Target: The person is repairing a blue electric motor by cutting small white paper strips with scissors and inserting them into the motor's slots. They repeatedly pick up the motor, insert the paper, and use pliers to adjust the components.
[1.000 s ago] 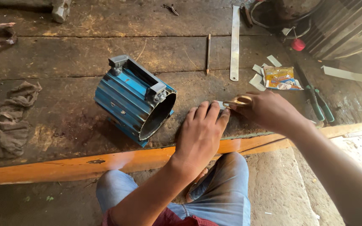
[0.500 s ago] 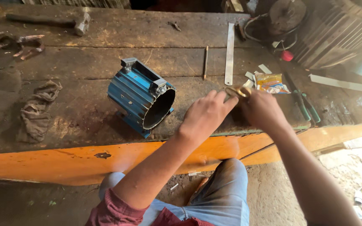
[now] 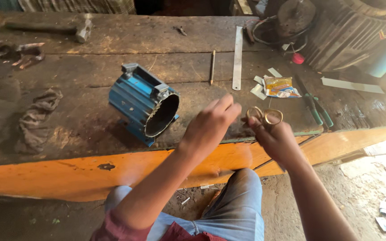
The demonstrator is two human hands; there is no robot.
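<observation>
Head view, right hand [image 3: 277, 139] gripping brass scissors [image 3: 264, 116], left hand [image 3: 211, 127] loosely curled, seemingly empty.

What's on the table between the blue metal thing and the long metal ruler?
A thin pencil-like stick lies on the wooden bench between the blue motor casing and the metal ruler, close beside the ruler. The head view shows it.

A worn wooden table [image 3: 90, 71] with an orange front edge is carrying a blue ribbed motor housing [image 3: 144, 103] lying on its side, a grey rag [image 3: 36, 119], a hammer [image 3: 50, 28], a steel ruler [image 3: 237, 57], a pencil [image 3: 212, 67], a small packet [image 3: 280, 86] and green-handled pliers [image 3: 314, 105].
</observation>
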